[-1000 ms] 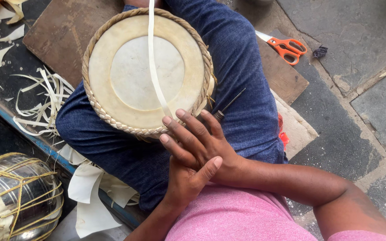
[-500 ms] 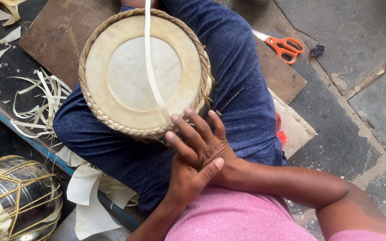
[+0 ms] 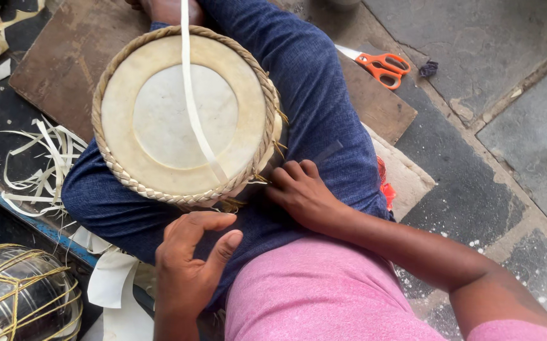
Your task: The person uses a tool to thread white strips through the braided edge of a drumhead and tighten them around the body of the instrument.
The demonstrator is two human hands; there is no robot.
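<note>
Head view, steeply down, close.

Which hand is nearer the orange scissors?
Right. The right hand rests on the lap below-left of the orange scissors; the left hand sits farther away, below the drum.

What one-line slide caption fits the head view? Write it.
Drum with braided rim resting on a lap, pale strip across its skin, left hand and right hand at its near edge.

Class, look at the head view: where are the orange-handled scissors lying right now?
The scissors lie upper right in the head view, on the corner of a brown board, just right of the person's blue-trousered leg.
</note>
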